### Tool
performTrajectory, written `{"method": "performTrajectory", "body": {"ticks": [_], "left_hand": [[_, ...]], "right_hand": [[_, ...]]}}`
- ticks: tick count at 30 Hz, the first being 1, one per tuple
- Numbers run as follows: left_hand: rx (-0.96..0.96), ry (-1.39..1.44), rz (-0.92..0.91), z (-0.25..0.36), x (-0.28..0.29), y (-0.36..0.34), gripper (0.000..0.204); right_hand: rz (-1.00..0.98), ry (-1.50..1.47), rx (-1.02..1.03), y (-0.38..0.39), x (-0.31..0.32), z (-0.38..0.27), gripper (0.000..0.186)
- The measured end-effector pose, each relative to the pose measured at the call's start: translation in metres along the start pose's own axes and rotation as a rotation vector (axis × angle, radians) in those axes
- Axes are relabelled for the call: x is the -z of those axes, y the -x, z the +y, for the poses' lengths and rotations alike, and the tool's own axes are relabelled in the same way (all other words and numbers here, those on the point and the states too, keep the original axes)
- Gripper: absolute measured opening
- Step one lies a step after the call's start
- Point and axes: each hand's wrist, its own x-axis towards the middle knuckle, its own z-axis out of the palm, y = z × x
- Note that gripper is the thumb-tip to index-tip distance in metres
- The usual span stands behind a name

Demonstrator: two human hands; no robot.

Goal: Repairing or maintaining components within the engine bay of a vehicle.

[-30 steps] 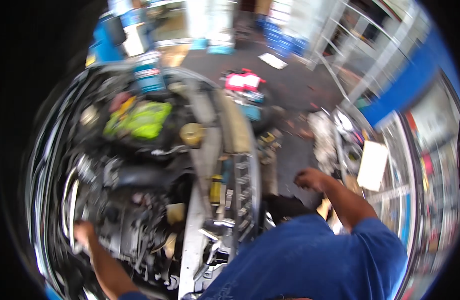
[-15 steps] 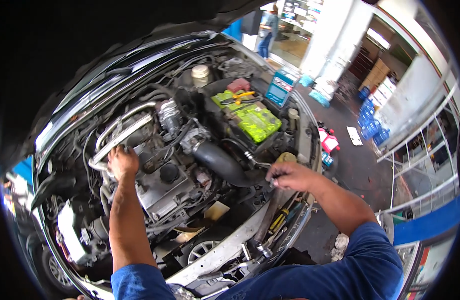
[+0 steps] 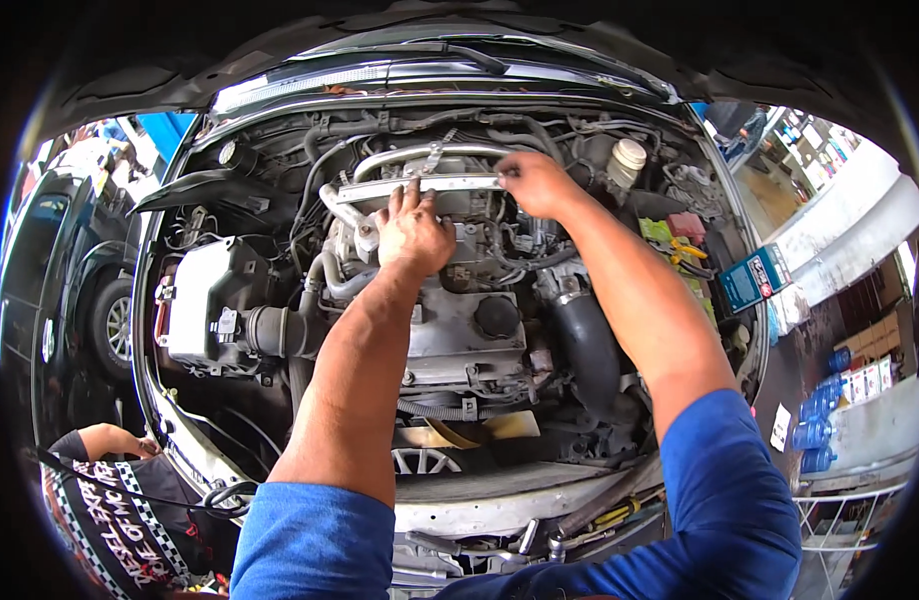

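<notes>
My left hand reaches over the engine, fingers spread against a silver metal bar across its upper part. My right hand is at the bar's right end, fingers curled; what they grip is hidden. A curved metal pipe runs just behind the bar. The black oil cap sits nearer on the cover, with a large black hose to its right.
The hood arches overhead. A co-worker is at the lower left, beside another dark vehicle. Around the bay are a white box, teal can, tools and blue water jugs.
The view has swung squarely onto the engine. My right hand has moved from the right side up to the bar's end; my left hand stays at the bar, its fingers now spread.
</notes>
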Motion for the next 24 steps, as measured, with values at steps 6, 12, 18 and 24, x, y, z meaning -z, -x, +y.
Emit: {"method": "performTrajectory", "body": {"ticks": [6,12,18,24], "left_hand": [[0.034,0.052,-0.185,0.004,0.004,-0.006,0.063],[0.021,0.068,-0.136,-0.005,0.003,-0.006,0.062],[0.031,0.095,-0.147,-0.002,0.004,-0.006,0.063],[0.026,0.116,-0.164,0.000,0.003,-0.008,0.066]], "right_hand": [[-0.106,0.157,-0.007,-0.062,-0.036,0.003,0.027],[-0.174,0.242,0.008,-0.072,-0.047,0.001,0.027],[-0.178,0.303,0.042,-0.073,-0.048,0.004,0.024],[-0.162,0.399,0.105,-0.072,-0.048,0.007,0.023]]}}
